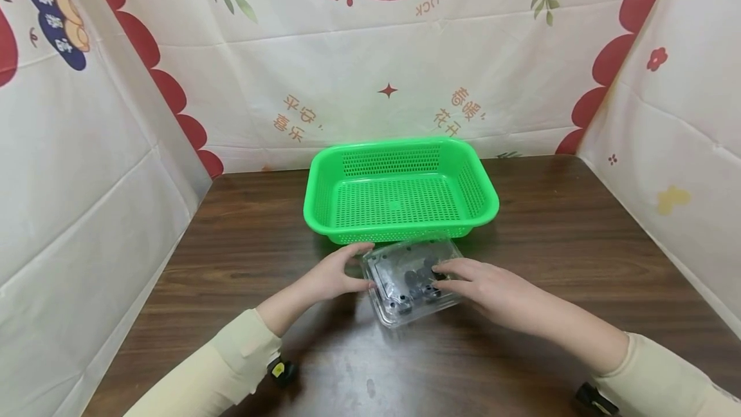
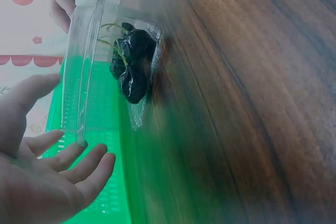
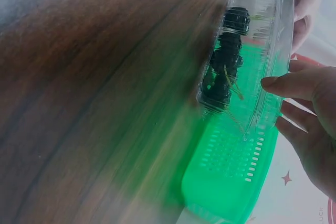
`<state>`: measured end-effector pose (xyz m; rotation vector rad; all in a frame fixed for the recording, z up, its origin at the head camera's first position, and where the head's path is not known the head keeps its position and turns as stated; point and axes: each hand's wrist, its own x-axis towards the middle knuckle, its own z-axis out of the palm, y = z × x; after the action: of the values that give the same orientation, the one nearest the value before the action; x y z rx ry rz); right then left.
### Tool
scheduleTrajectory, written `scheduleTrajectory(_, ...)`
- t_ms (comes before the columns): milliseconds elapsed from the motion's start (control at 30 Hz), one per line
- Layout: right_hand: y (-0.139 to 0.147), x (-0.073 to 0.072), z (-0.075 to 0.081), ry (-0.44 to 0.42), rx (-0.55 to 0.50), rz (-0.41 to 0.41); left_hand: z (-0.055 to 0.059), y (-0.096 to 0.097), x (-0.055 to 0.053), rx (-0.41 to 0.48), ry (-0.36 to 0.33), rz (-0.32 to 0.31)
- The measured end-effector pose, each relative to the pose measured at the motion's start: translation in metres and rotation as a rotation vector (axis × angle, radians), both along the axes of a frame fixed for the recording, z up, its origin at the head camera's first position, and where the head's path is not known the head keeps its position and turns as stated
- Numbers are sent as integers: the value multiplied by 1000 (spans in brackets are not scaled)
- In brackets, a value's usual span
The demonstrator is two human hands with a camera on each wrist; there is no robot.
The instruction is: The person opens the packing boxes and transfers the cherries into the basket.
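Observation:
A clear plastic clamshell box (image 1: 399, 275) with its lid down lies on the wooden table, in front of a green basket (image 1: 489, 201). Inside it are several shiny dark round fruits (image 2: 137, 45) with thin green stems, gathered toward one side. My left hand (image 1: 332, 275) is at the box's left end, thumb and fingers spread around the corner; the left wrist view shows its fingers loosely extended beside the lid. On the right end, my right hand (image 1: 492, 288) pinches the rim, thumb (image 3: 289, 85) against the lid's edge and fingers on its far side.
The slotted green basket stands behind the box, near the table's back edge, with nothing inside. White printed cloth (image 1: 370, 69) hangs at the back and both sides. Brown table surface (image 1: 231, 243) extends left and right of the box.

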<state>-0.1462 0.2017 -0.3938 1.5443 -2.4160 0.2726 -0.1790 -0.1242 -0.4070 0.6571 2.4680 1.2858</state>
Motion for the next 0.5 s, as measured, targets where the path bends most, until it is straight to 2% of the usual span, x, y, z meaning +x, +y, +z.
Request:
scheduleTrajectory(133, 3, 2, 1, 4, 1, -26, 0, 1, 0, 53, 2, 19)
scheduleTrajectory(300, 7, 4, -1, 34, 10, -72, -1, 4, -1, 52, 21, 34)
scheduleTrajectory(500, 15, 7, -4, 38, 16, -127, -1, 9, 0, 53, 8, 10)
